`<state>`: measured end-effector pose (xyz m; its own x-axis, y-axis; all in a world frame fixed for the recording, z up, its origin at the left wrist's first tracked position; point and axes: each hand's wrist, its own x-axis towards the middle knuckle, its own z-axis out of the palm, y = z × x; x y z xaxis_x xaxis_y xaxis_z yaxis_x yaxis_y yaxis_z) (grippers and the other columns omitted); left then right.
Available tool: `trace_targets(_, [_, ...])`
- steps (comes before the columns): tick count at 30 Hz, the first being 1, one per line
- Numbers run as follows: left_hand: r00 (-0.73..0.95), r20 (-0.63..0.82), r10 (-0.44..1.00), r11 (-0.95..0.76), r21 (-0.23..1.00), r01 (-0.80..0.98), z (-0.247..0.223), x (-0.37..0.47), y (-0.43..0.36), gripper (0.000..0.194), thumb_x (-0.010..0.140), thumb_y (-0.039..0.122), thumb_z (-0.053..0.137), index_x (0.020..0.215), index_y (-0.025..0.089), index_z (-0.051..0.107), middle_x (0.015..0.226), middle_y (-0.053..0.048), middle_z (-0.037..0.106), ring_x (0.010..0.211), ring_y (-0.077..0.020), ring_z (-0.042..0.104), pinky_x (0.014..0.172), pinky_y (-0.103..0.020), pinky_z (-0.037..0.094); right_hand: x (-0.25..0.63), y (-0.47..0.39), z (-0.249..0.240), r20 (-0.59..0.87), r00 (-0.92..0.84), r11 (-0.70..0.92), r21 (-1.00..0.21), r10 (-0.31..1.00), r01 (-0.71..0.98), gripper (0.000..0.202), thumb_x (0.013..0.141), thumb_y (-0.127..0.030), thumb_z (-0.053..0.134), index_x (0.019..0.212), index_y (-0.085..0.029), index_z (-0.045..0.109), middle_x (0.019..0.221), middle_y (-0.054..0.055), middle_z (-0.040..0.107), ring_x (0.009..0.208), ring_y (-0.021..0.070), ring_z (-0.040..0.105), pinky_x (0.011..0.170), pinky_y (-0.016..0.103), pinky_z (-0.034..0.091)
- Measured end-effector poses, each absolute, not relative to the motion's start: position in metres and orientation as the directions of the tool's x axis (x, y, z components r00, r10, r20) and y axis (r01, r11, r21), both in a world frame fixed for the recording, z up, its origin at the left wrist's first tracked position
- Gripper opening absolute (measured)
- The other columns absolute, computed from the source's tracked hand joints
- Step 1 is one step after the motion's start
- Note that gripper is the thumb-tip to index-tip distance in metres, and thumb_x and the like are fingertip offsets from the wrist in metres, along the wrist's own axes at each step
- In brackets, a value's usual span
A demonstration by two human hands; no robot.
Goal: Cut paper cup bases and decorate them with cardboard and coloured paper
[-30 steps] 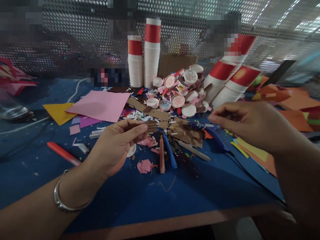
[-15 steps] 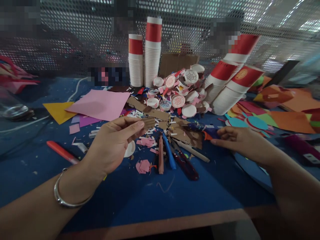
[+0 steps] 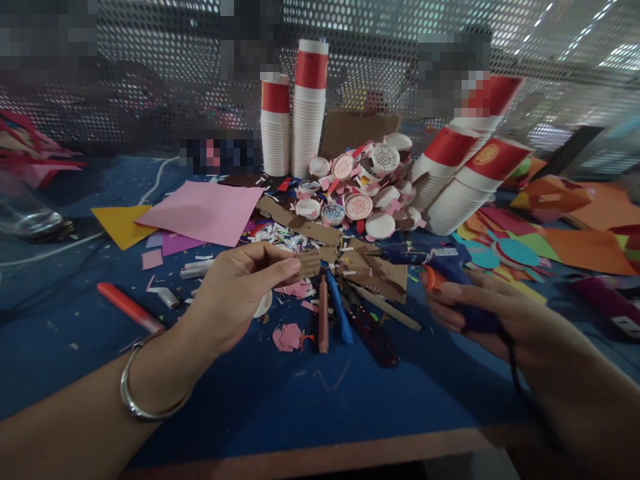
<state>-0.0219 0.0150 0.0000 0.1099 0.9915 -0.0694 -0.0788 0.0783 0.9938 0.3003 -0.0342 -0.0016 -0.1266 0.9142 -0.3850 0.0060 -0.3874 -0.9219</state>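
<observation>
Between the thumb and fingers of my left hand (image 3: 245,293) is a small piece of brown cardboard (image 3: 309,263). My right hand (image 3: 475,307) is wrapped round a blue glue gun (image 3: 450,260) with an orange trigger; its nozzle points left, over a larger flat piece of cardboard (image 3: 395,277). A dark cord hangs from the gun's handle. Below and between my hands lie a brown marker (image 3: 323,320), a blue marker (image 3: 340,310) and dark red-handled scissors (image 3: 375,337). Pink paper scraps (image 3: 287,337) are beside the brown marker.
Tall paper cup stacks (image 3: 307,113) stand at the back, with leaning stacks (image 3: 480,173) to the right. Cut cup bottoms (image 3: 358,206) are heaped between them. Pink paper (image 3: 205,210) and a red marker (image 3: 127,307) lie left, orange paper (image 3: 585,250) right.
My right hand has closed round the glue gun and lifted it, turning its handle toward me. My left hand, still holding the cardboard piece, has shifted slightly right.
</observation>
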Motion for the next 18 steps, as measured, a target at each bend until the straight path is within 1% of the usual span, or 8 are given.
trace_targets(2, [0.154,-0.082,0.985,0.087,0.996,-0.025,0.001,-0.022,0.014,0.011,0.078,0.026,0.081,0.076,0.017,0.075,0.076,-0.001,0.074,0.073,-0.0133,0.067,0.073,-0.026,0.052,0.288,-0.038,0.002,-0.436,-0.118,-0.426,-0.899,0.892,0.101,0.047,0.080,-0.056,0.078,0.062,-0.018,0.058,0.049,-0.003,0.045,0.033,0.0046,0.033,0.032,0.019,0.018])
trace_targets(4, [0.202,-0.093,0.975,0.091,0.996,0.021,0.001,-0.022,0.013,0.013,0.080,0.028,0.079,0.075,0.018,0.073,0.076,-0.002,0.073,0.073,-0.0142,0.067,0.073,-0.027,0.051,0.275,-0.043,0.006,-0.461,-0.053,-0.445,-0.877,0.886,0.181,0.053,0.076,-0.062,0.079,0.059,-0.018,0.055,0.044,-0.006,0.040,0.029,0.0036,0.028,0.031,0.018,0.013])
trace_targets(6, [0.239,-0.092,0.967,0.084,0.995,0.045,0.001,-0.024,0.012,0.014,0.081,0.029,0.078,0.074,0.018,0.072,0.075,-0.001,0.073,0.072,-0.0135,0.065,0.071,-0.026,0.049,0.264,-0.047,0.010,-0.436,0.030,-0.431,-0.873,0.899,0.230,0.054,0.070,-0.063,0.082,0.061,-0.018,0.054,0.045,-0.006,0.041,0.032,0.0035,0.030,0.033,0.017,0.015])
trace_targets(9, [0.267,-0.089,0.960,0.085,0.996,0.024,0.001,-0.025,0.011,0.013,0.081,0.027,0.078,0.074,0.018,0.071,0.075,0.000,0.072,0.072,-0.0120,0.065,0.070,-0.024,0.049,0.254,-0.051,0.012,-0.299,0.070,-0.305,-0.897,0.952,0.319,0.054,0.069,-0.063,0.082,0.058,-0.018,0.054,0.048,-0.005,0.044,0.038,0.0055,0.035,0.035,0.018,0.019])
trace_targets(11, [0.283,-0.101,0.954,0.104,0.995,0.003,0.000,-0.025,0.011,0.012,0.080,0.026,0.078,0.075,0.018,0.072,0.076,0.000,0.073,0.073,-0.0118,0.066,0.072,-0.024,0.049,0.254,-0.052,0.010,-0.211,0.045,-0.212,-0.894,0.976,0.395,0.054,0.072,-0.064,0.079,0.056,-0.019,0.054,0.048,-0.003,0.044,0.040,0.0070,0.036,0.035,0.020,0.022])
trace_targets(14, [0.299,-0.111,0.948,0.116,0.993,0.002,0.000,-0.024,0.011,0.011,0.080,0.025,0.079,0.076,0.017,0.073,0.075,0.000,0.074,0.071,-0.0110,0.065,0.069,-0.023,0.049,0.258,-0.053,0.005,-0.138,-0.031,-0.105,-0.861,0.990,0.497,0.054,0.076,-0.063,0.077,0.055,-0.019,0.055,0.047,-0.003,0.045,0.042,0.0087,0.037,0.038,0.021,0.026])
trace_targets(18, [0.300,-0.134,0.944,0.126,0.991,0.046,0.000,-0.025,0.010,0.014,0.078,0.029,0.081,0.076,0.017,0.074,0.074,-0.001,0.074,0.069,-0.0119,0.065,0.067,-0.024,0.049,0.262,-0.055,0.000,-0.026,-0.112,0.042,-0.825,0.993,0.563,0.049,0.084,-0.057,0.072,0.057,-0.020,0.054,0.049,-0.004,0.043,0.044,0.0095,0.037,0.040,0.022,0.029])
